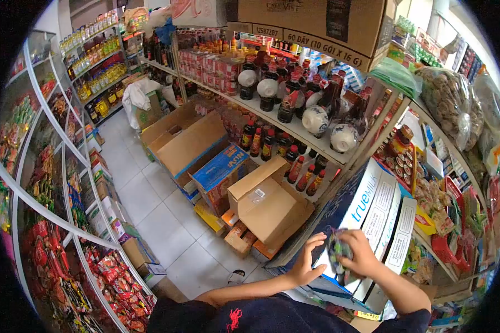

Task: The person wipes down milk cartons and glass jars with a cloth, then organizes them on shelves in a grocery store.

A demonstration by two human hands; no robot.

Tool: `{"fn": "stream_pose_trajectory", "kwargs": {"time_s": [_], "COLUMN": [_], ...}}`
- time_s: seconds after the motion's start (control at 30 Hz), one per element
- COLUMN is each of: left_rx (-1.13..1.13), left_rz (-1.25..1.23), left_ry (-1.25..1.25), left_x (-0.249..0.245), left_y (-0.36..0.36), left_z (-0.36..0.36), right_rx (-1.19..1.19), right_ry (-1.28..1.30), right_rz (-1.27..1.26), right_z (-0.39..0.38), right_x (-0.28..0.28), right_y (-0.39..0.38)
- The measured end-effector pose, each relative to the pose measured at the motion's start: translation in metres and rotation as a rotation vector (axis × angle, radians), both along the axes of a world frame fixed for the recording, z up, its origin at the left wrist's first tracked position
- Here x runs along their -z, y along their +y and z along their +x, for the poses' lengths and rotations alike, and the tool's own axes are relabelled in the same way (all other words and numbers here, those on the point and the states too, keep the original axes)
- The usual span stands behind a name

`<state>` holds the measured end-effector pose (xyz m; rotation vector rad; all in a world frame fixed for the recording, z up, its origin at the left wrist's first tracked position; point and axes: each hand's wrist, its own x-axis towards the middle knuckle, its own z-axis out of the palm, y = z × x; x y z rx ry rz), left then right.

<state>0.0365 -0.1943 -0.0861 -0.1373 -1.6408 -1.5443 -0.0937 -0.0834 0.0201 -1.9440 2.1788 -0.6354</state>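
Note:
A small dark packet with green and purple marks [339,251] is in my right hand [359,254], whose fingers wrap over its top and side. Just left of it, my left hand [307,263] has its fingers apart and holds nothing. Both hands are over the near end of a blue and white trueMILK carton [375,208], which stands with its printed flaps upward. What lies under the packet is hidden.
Open cardboard boxes [269,208] and a blue and orange box [219,169] stand along the tiled floor [161,227]. Behind them, a shelf [266,115] holds bottles. Racks of packets [55,250] line the left. A large carton [316,28] sits high at the top.

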Motion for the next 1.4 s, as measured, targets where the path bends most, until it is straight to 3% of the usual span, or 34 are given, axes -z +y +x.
{"fn": "stream_pose_trajectory", "kwargs": {"time_s": [0.2, 0.37, 0.47, 0.57, 0.6, 0.77, 0.83, 0.9, 0.97, 1.1, 1.17, 1.23, 1.27, 1.4], "left_rx": [0.002, -0.016, -0.015, -0.024, 0.000, 0.046, 0.055, 0.093, 0.089, 0.188, 0.174, 0.192, 0.214, 0.339], "left_rz": [-0.024, 0.004, 0.035, 0.045, 0.048, 0.015, -0.012, -0.001, -0.078, -0.137, -0.221, -0.278, -0.296, -0.228], "left_ry": [0.018, 0.039, 0.050, 0.023, 0.016, 0.004, -0.015, 0.004, 0.000, 0.003, -0.001, -0.019, -0.008, 0.027], "left_x": [0.002, 0.007, 0.010, 0.009, 0.009, 0.014, 0.011, 0.012, 0.012, 0.011, 0.004, -0.003, -0.004, 0.003], "left_y": [0.000, 0.001, 0.002, 0.003, 0.003, 0.002, 0.000, 0.000, -0.003, -0.011, -0.016, -0.021, -0.024, -0.020], "left_z": [-0.001, -0.003, -0.005, -0.005, -0.006, -0.005, -0.003, -0.006, -0.007, -0.010, -0.009, -0.007, -0.007, -0.012], "right_rx": [0.101, 0.445, 0.527, 0.498, 0.475, 0.030, 0.018, 0.078, 0.176, 0.560, 0.588, 0.512, 0.632, 0.436], "right_ry": [-0.045, 0.045, 0.272, 0.108, 0.090, -0.038, -0.091, -0.168, -0.061, 0.077, 0.176, 0.054, -0.332, -0.240], "right_rz": [-0.069, -0.228, -0.283, -0.266, -0.166, -0.128, 0.001, -0.009, -0.032, -0.142, -0.182, -0.024, 0.131, 0.012], "right_z": [-0.046, -0.181, -0.223, -0.207, -0.172, -0.029, 0.000, -0.011, -0.051, -0.097, -0.087, -0.060, -0.031, 0.053], "right_x": [0.009, 0.039, 0.038, 0.050, 0.032, 0.009, 0.001, 0.000, 0.018, 0.014, 0.018, 0.008, -0.009, -0.021], "right_y": [-0.013, -0.030, -0.039, -0.037, -0.037, -0.003, 0.014, 0.015, 0.010, -0.007, -0.006, -0.003, 0.000, 0.039]}}
